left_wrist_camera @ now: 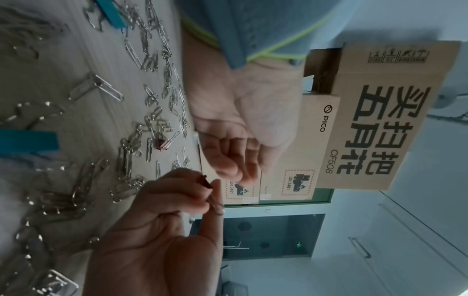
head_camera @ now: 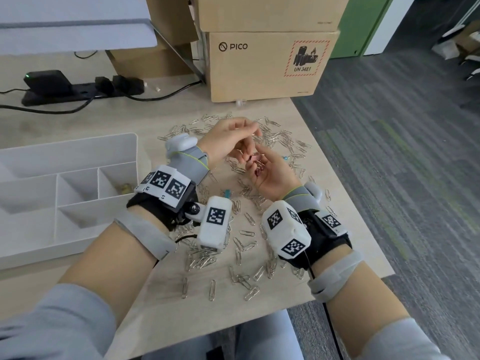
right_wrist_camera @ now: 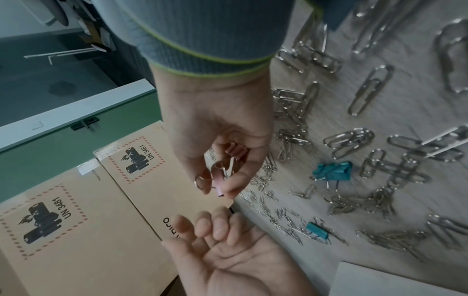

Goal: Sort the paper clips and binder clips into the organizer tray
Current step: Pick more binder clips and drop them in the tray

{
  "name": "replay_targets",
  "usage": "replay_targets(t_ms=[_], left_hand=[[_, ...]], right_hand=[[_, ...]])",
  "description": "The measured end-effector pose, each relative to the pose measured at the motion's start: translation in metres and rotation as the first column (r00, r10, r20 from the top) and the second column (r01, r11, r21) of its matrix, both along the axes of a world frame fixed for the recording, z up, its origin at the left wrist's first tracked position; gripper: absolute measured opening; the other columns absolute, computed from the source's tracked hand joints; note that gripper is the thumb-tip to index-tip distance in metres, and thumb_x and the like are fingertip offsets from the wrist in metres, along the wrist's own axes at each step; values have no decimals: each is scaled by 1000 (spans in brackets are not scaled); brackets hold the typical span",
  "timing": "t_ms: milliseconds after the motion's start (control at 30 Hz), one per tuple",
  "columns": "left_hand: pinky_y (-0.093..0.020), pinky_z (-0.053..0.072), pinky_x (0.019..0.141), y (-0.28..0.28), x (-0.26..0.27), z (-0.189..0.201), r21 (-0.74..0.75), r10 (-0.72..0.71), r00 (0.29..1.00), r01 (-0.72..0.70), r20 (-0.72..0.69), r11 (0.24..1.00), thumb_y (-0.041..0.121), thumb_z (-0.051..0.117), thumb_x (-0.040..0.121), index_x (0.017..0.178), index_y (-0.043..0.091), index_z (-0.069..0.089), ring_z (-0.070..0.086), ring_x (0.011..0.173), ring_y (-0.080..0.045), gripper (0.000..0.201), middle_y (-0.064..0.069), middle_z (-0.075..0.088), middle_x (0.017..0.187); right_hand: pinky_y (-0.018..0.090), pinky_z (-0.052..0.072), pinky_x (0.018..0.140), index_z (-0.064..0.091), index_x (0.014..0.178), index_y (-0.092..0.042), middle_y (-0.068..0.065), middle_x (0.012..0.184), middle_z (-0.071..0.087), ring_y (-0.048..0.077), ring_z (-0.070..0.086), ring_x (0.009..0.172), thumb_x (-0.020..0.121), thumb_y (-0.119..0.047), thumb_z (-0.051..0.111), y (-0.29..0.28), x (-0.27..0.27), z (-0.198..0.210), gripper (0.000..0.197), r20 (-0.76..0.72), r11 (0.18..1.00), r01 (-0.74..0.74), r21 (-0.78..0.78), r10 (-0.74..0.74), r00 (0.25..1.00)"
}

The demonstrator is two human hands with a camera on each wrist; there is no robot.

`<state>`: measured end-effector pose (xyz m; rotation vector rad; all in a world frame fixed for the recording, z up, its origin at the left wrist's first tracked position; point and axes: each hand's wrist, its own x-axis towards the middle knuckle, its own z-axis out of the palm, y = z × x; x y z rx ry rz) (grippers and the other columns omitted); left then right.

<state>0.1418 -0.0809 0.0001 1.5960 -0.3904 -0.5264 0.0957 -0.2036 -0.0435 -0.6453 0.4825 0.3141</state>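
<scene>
My left hand (head_camera: 249, 141) is raised over the pile and holds pink binder clips (right_wrist_camera: 234, 150) in its curled fingers, pinching one (left_wrist_camera: 206, 181) at the fingertips. Just below it my right hand (head_camera: 270, 172) lies palm up with loosely curled fingers (right_wrist_camera: 217, 226) and nothing in the palm. Several silver paper clips (head_camera: 241, 242) are scattered over the table under both hands. Teal binder clips (right_wrist_camera: 334, 170) (head_camera: 227, 193) lie among them, and one more pink clip (left_wrist_camera: 159, 143). The white organizer tray (head_camera: 78, 144) stands to the left, with small goldish items (head_camera: 124, 188) in one compartment.
Stacked cardboard boxes (head_camera: 265, 66) stand at the back of the table. A black power strip (head_camera: 78, 89) with plugs and cables lies at the back left. The table's right edge (head_camera: 345, 178) runs close beside the pile, with carpet beyond.
</scene>
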Motion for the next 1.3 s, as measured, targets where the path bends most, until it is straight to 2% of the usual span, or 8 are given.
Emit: replay_targets(t_ms=[167, 267, 367, 700, 867, 1000, 1200, 1300], left_hand=[[-20, 43, 44, 0, 23, -20, 113, 391, 907, -409, 156, 905, 16, 52, 92, 86, 11, 60, 54, 48, -8, 12, -3, 58, 69], [-26, 45, 78, 4, 33, -36, 382, 304, 883, -435, 358, 815, 13, 63, 82, 102, 13, 66, 60, 86, -19, 20, -3, 67, 103], [-23, 41, 83, 1, 33, -43, 491, 212, 890, -406, 404, 771, 15, 70, 77, 111, 14, 65, 58, 91, -20, 34, -3, 62, 122], [-10, 42, 60, -1, 34, -53, 491, 185, 873, -415, 451, 766, 10, 68, 76, 81, 12, 74, 58, 72, -12, 8, -3, 71, 80], [-7, 43, 57, 5, 28, -38, 277, 355, 838, -487, 413, 828, 13, 74, 72, 80, 16, 74, 59, 60, 3, 8, 6, 68, 67], [-10, 45, 55, 8, 11, -10, 103, 332, 889, -380, 316, 919, 11, 77, 70, 74, 16, 70, 55, 51, 8, 9, 13, 66, 64], [-13, 50, 53, 14, -16, 7, 189, 114, 958, -167, 264, 968, 6, 76, 70, 81, 16, 68, 64, 55, 1, 17, 9, 69, 57], [-20, 52, 65, 19, -26, 6, 248, 99, 946, -180, 308, 952, 11, 79, 67, 79, 18, 69, 63, 60, -1, 17, 9, 69, 57]], right_hand=[[13, 47, 39, 51, 75, -6, 5, 69, 51, 11, 55, 44, 91, -11, 52, -6, 2, -2, 17, -39, 996, 54, 66, -52, 998], [14, 50, 43, 54, 74, -4, 6, 68, 53, 12, 58, 49, 92, -13, 48, -8, 0, -3, 21, -28, 990, 67, 126, -64, 998], [17, 53, 46, 56, 74, -2, 8, 71, 57, 15, 63, 55, 92, -14, 48, -9, 0, -5, 23, -34, 984, 95, 152, -91, 995], [33, 60, 71, 58, 100, 9, 28, 85, 69, 37, 71, 76, 92, -10, 46, -10, -7, -1, 23, 38, 969, 129, 210, -140, 989], [39, 55, 83, 57, 100, 11, 29, 89, 67, 40, 67, 84, 92, -10, 46, -11, -6, 0, 25, 31, 969, 156, 192, -165, 986], [39, 56, 81, 57, 98, 10, 28, 90, 67, 39, 67, 84, 93, -13, 45, -7, -7, 3, 26, 11, 969, 157, 189, -162, 987], [37, 58, 76, 60, 95, 7, 20, 89, 65, 31, 67, 81, 94, -19, 48, 13, -14, 17, 28, 22, 974, 96, 207, -103, 994], [32, 60, 64, 60, 92, 1, 13, 80, 68, 23, 66, 79, 94, -22, 50, 23, -18, 19, 25, 8, 978, 97, 185, -100, 995]])
